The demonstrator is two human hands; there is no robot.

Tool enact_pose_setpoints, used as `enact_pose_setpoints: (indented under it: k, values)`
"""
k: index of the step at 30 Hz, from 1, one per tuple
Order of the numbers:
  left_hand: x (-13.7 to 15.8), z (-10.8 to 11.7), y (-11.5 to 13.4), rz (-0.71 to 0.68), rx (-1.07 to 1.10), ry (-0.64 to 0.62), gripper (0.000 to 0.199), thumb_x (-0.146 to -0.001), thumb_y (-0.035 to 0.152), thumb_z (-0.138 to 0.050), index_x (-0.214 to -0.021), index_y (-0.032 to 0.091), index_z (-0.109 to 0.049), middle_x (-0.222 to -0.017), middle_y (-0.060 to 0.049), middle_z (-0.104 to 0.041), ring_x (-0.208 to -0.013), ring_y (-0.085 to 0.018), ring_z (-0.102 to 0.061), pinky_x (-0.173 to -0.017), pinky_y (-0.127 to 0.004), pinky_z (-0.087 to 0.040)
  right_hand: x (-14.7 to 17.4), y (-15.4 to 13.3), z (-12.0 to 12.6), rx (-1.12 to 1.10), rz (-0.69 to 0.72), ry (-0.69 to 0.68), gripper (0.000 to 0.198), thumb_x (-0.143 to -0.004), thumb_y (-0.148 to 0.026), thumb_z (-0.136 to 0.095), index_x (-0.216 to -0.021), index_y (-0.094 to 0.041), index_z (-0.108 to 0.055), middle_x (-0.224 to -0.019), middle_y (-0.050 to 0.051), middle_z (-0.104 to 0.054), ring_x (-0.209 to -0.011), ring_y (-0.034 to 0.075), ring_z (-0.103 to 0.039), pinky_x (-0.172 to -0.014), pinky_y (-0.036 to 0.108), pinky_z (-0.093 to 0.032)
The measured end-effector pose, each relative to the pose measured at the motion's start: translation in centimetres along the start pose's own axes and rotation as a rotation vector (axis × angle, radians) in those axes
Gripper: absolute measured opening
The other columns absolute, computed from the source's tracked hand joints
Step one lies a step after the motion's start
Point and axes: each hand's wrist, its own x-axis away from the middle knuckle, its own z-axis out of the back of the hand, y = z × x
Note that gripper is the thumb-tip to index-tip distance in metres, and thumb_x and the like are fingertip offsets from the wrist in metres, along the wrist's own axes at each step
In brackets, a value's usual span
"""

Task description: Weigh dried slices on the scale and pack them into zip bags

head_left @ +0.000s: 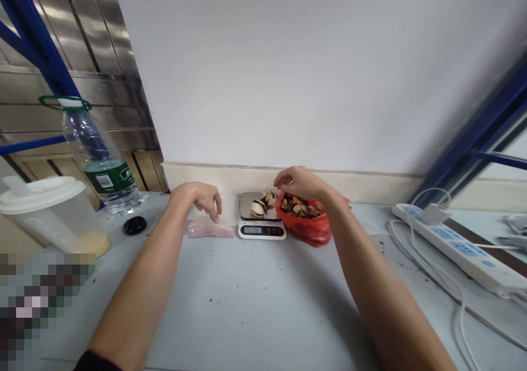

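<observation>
A small kitchen scale (262,231) with a lit display stands near the wall, several dried slices (258,208) lying on its metal plate. Right beside it is a red plastic bag (315,235), its mouth open on many dark-edged dried pieces (302,207). My right hand (302,181) hovers over the bag's far left rim, fingers loosely bent towards the scale, with nothing visible in them. To the scale's left lies a stack of clear zip bags (211,228) with pinkish edges. My left hand (203,198) hangs over these bags, fingers bent down and apart; whether a fingertip touches them is unclear.
At the left stand a large water bottle (107,176) and a lidded plastic cup (49,217), with a round black object (135,225) near them. A white power strip (457,250) with trailing cables lies at the right. The wall (280,85) closes the table's back.
</observation>
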Motion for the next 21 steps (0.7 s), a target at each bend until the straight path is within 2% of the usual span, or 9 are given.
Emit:
enact_pose_setpoints:
  k: [4,9,12,14,17,21]
  values:
    - [-0.1,0.0,-0.1,0.005,0.015,-0.018,0.049,-0.054,0.041,-0.077,-0.099,0.023,-0.077,-0.101,-0.008,-0.079,-0.100,-0.031,-0.069,-0.084,-0.035,-0.054,-0.1,0.7,0.2,-0.019,-0.012,0.003,0.028,-0.080,-0.003,-0.056,-0.092,-0.017,-0.077,-0.099,0.007,-0.079,-0.094,0.019,-0.072,-0.082,0.024,-0.053]
    - [-0.3,-0.2,-0.1,-0.008,0.018,-0.004,0.036,-0.056,0.037,-0.076,-0.089,0.023,-0.080,-0.103,-0.007,-0.079,-0.101,-0.031,-0.069,-0.082,-0.033,-0.054,-0.3,1.5,0.0,0.047,-0.027,0.014,0.029,-0.082,-0.008,-0.057,-0.098,-0.021,-0.077,-0.108,0.006,-0.077,-0.099,0.021,-0.070,-0.084,0.026,-0.052]
    - [-0.4,-0.2,-0.2,-0.019,0.011,0.008,0.030,-0.058,0.034,-0.075,-0.086,0.022,-0.080,-0.100,-0.008,-0.079,-0.097,-0.030,-0.070,-0.081,-0.034,-0.054,-0.3,1.6,-0.2,0.081,-0.076,-0.079,0.027,-0.082,-0.012,-0.061,-0.100,-0.023,-0.077,-0.114,0.006,-0.076,-0.098,0.021,-0.070,-0.076,0.025,-0.052]
    - [-0.5,-0.3,-0.3,-0.021,0.004,0.019,0.029,-0.059,0.032,-0.074,-0.085,0.022,-0.081,-0.100,-0.008,-0.080,-0.096,-0.030,-0.070,-0.080,-0.034,-0.054,-0.3,1.7,-0.3,0.110,-0.135,-0.117,0.024,-0.082,-0.013,-0.061,-0.096,-0.023,-0.078,-0.109,0.006,-0.078,-0.089,0.021,-0.071,-0.066,0.024,-0.050]
    - [-0.6,-0.3,-0.4,-0.025,-0.011,0.034,0.027,-0.060,0.032,-0.073,-0.084,0.023,-0.081,-0.096,-0.006,-0.080,-0.093,-0.029,-0.071,-0.077,-0.032,-0.053,-0.2,2.0,0.0,0.148,-0.178,-0.079,0.025,-0.086,-0.014,-0.055,-0.092,-0.021,-0.078,-0.101,0.008,-0.079,-0.082,0.021,-0.070,-0.064,0.026,-0.048]
    - [-0.5,-0.2,-0.5,-0.037,-0.028,0.058,0.024,-0.059,0.031,-0.072,-0.081,0.023,-0.080,-0.090,-0.006,-0.080,-0.088,-0.027,-0.071,-0.075,-0.032,-0.052,0.0,2.3,0.6,0.163,-0.160,0.031,0.027,-0.091,-0.017,-0.051,-0.100,-0.017,-0.077,-0.107,0.011,-0.077,-0.094,0.023,-0.069,-0.077,0.027,-0.049]
